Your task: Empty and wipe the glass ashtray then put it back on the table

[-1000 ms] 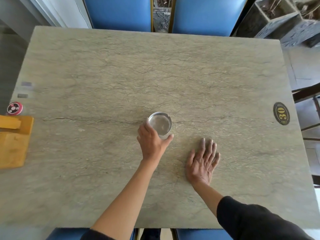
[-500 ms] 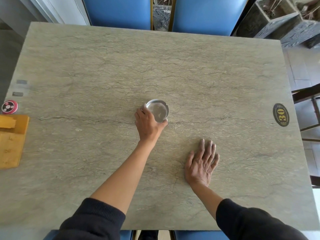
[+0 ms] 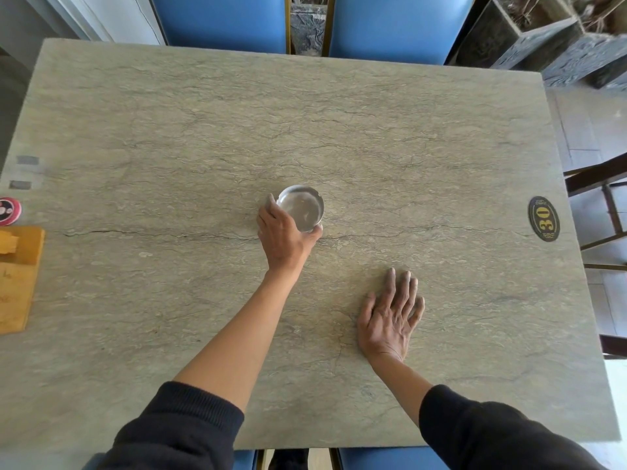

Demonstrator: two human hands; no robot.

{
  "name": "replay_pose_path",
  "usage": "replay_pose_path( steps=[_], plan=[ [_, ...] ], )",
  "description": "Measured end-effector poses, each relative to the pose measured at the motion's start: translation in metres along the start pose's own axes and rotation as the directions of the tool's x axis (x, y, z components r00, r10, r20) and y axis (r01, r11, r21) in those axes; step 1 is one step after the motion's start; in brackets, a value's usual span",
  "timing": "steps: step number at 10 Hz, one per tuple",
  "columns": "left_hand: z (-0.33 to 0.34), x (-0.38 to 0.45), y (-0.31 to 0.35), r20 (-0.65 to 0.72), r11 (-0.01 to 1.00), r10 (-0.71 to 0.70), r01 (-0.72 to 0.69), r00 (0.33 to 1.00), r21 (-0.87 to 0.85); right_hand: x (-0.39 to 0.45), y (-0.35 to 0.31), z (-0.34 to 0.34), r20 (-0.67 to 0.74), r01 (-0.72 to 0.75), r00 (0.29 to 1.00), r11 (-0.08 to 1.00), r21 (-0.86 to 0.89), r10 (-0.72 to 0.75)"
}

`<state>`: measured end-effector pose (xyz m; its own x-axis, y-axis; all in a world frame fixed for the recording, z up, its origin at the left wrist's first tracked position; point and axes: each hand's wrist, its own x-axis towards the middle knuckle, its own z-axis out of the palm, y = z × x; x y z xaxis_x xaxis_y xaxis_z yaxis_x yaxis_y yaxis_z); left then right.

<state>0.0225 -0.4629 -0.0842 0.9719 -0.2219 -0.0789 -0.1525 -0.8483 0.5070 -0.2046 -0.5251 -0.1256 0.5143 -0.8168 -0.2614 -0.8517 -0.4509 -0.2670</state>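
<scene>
Glass ashtray (image 3: 301,207), round, clear (looks empty), left hand (image 3: 284,237) gripping

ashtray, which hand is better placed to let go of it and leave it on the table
Left. The left hand already wraps the glass ashtray at mid-table, so it only needs to open. The right hand lies flat on the table, apart from the ashtray, nearer the person.
</scene>
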Motion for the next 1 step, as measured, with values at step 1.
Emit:
replay_pose_path(
  steps=[1],
  plan=[
    [-0.0006,-0.0083,-0.0048,-0.006,1.0,0.001,-0.001,1.0,-0.031,0.0002,-0.0009,-0.0002,-0.028,-0.001,1.0,1.0,0.013,0.002]
  ],
)
